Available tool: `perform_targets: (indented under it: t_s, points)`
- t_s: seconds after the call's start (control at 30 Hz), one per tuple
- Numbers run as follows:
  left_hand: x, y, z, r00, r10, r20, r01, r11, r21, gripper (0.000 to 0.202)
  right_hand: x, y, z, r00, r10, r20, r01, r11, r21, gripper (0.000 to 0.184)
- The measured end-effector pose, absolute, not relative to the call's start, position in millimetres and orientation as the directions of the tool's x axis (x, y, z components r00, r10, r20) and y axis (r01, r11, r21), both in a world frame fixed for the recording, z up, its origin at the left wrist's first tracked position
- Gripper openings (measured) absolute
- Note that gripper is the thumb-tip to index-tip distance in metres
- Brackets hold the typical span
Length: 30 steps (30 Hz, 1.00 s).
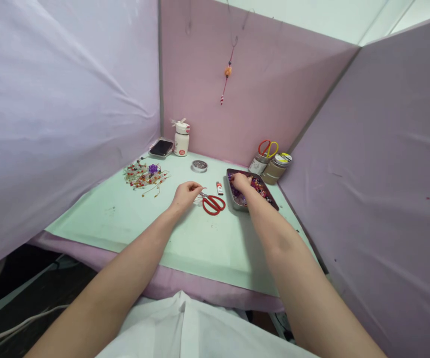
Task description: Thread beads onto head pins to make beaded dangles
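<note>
Tray (pixel 237 206), right of centre: metal, smooth. Scissors (pixel 214 202), centre: handles smooth, plastic in appearance. Surface (pixel 215 248), mid-frame: smooth, matt. Panel (pixel 69 99), upper left: creased cloth. Phone (pixel 161 147), left of centre: glossy, glass-like face.

can see one table (pixel 218 258), covered with pale green sheet (pixel 88 228). on left, carries a heap of beaded strands (pixel 136 180); behind, a flat dark object (pixel 161 147) and a white bottle (pixel 181 143). in middle, holds a round dish (pixel 199 170), a small red-and-white item (pixel 219 188) and red-handled scissors (pixel 214 204). on right, bears a metal tray (pixel 237 206) with beads (pixel 262 187), behind it a labelled jar (pixel 258 165) and a brownish jar (pixel 272 172).
</note>
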State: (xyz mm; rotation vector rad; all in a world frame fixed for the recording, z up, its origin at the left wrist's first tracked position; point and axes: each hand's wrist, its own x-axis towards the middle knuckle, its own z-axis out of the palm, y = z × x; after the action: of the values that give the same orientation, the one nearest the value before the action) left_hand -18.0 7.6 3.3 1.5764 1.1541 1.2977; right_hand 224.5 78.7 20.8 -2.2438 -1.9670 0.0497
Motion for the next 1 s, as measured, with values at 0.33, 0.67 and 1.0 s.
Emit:
perform_targets:
  t_s: [0.33, 0.67, 1.0]
  points:
    - [-19.2, 4.5, 10.2, -0.021, 0.951, 0.310, 0.162, -0.303, 0.939, 0.021, 208.9, 47.2, 32.7, 0.123, 0.928, 0.352, 0.444, 0.266, -0.856, 0.019]
    - [-17.4, 1.9, 13.2, -0.054, 0.927, 0.371, 0.137, -0.361, 0.922, 0.021, 138.1, -24.4, -6.2, -0.030, 0.984, 0.176, -0.070, 0.173, -0.982, 0.025]
    - [-15.4, -2.2, 11.6, 0.043, 0.926, 0.376, 0.207, -0.376, 0.903, 0.019, 135.6, -25.2, -18.2, -0.009, 0.988, 0.156, -0.190, 0.152, -0.970, 0.030]
